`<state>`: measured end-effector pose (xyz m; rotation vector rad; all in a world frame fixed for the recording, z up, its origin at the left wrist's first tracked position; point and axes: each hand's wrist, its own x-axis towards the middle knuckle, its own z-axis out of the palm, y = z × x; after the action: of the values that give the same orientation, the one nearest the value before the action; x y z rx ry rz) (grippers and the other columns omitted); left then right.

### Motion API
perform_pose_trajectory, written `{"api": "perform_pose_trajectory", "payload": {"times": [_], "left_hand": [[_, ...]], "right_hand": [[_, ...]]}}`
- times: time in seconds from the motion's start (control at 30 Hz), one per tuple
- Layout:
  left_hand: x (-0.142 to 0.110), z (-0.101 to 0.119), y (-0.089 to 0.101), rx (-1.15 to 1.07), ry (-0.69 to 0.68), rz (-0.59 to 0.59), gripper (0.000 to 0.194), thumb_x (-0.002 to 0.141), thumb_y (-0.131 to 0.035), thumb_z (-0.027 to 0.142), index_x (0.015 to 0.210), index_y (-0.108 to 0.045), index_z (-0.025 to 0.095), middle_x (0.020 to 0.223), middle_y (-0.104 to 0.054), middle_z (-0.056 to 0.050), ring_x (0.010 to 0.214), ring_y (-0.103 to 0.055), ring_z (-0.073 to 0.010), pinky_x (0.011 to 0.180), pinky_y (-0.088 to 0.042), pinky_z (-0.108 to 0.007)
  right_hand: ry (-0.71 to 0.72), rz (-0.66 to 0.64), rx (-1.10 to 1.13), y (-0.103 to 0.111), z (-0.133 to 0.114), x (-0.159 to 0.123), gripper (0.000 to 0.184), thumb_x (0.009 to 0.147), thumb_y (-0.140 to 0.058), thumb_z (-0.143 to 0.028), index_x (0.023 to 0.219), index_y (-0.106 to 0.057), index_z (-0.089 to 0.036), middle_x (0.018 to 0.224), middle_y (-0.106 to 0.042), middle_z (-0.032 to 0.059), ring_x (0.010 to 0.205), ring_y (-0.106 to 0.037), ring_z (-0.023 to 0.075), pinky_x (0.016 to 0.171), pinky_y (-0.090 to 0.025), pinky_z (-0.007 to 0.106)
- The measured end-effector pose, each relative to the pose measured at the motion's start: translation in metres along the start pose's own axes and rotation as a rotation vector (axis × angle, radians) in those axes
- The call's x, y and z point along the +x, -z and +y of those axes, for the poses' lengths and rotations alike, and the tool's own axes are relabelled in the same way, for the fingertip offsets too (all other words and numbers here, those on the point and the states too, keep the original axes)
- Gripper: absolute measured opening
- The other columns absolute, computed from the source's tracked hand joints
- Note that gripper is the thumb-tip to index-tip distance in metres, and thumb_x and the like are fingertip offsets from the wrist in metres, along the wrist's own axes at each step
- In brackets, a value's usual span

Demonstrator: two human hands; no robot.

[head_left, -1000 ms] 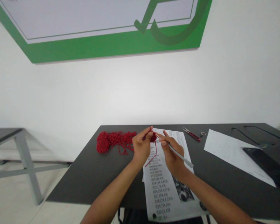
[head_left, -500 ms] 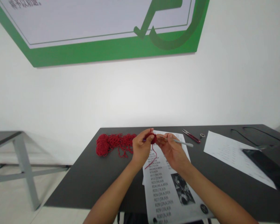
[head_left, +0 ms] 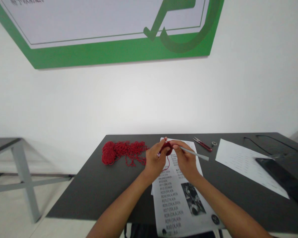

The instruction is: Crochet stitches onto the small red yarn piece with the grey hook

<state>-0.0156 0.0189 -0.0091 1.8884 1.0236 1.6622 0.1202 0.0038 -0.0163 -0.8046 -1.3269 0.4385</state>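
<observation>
Between thumb and fingers, my left hand (head_left: 155,158) pinches a small round red crochet piece (head_left: 167,149). A loose red yarn tail hangs below it. My right hand (head_left: 186,162) grips a crochet hook (head_left: 195,153) with a grey handle; the handle end points out to the right. The hook's tip is at the crochet piece, hidden by fingers and yarn. To the left lies a red yarn skein (head_left: 124,152), wound into a ball at one end and loosely looped at the other. A printed pattern sheet (head_left: 172,205) lies under my hands.
Small red-handled snips (head_left: 203,144) and a little metal ring (head_left: 214,143) lie at the back right of the dark table (head_left: 89,195). Further right are a white paper sheet (head_left: 234,160), a black phone (head_left: 280,177) and eyeglasses (head_left: 275,145). A white wall stands behind.
Both hands have shifted slightly right with the crochet piece. My right hand has come closer to the left, and the hook's handle end has dropped a little.
</observation>
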Motion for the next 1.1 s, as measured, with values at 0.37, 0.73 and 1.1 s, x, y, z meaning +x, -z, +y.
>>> {"api": "perform_pose_trajectory", "payload": {"times": [0.37,0.73,1.1], "left_hand": [[0.007,0.005,-0.006,-0.781,0.551,-0.024,0.039,0.070,-0.088,0.044,0.094,-0.080,0.014,0.081,-0.077,-0.006,0.065,-0.068,-0.0126,0.064,-0.057,-0.024],[0.018,0.000,0.013,-0.477,0.291,-0.102,0.067,0.075,-0.082,0.050,0.130,-0.069,0.012,0.070,-0.070,0.000,0.062,-0.058,-0.0110,0.060,-0.046,-0.024],[0.013,-0.004,0.015,-0.746,0.336,-0.212,0.083,0.076,-0.085,0.044,0.146,-0.054,0.014,0.068,-0.064,0.001,0.052,-0.045,-0.0059,0.049,-0.030,-0.019]], "right_hand": [[0.224,-0.063,-0.147,0.005,0.000,-0.001,0.015,0.096,-0.064,-0.030,0.103,-0.076,-0.029,0.105,-0.076,0.0053,0.096,-0.074,0.0221,0.085,-0.063,0.040],[0.225,-0.179,-0.016,0.005,-0.007,0.009,0.005,0.090,-0.071,-0.029,0.088,-0.073,-0.025,0.088,-0.073,0.0029,0.081,-0.071,0.0189,0.073,-0.059,0.033],[0.161,-0.241,0.143,0.012,-0.009,0.011,0.003,0.090,-0.073,-0.031,0.089,-0.076,-0.029,0.097,-0.073,0.0026,0.091,-0.071,0.0178,0.080,-0.058,0.032]]}}
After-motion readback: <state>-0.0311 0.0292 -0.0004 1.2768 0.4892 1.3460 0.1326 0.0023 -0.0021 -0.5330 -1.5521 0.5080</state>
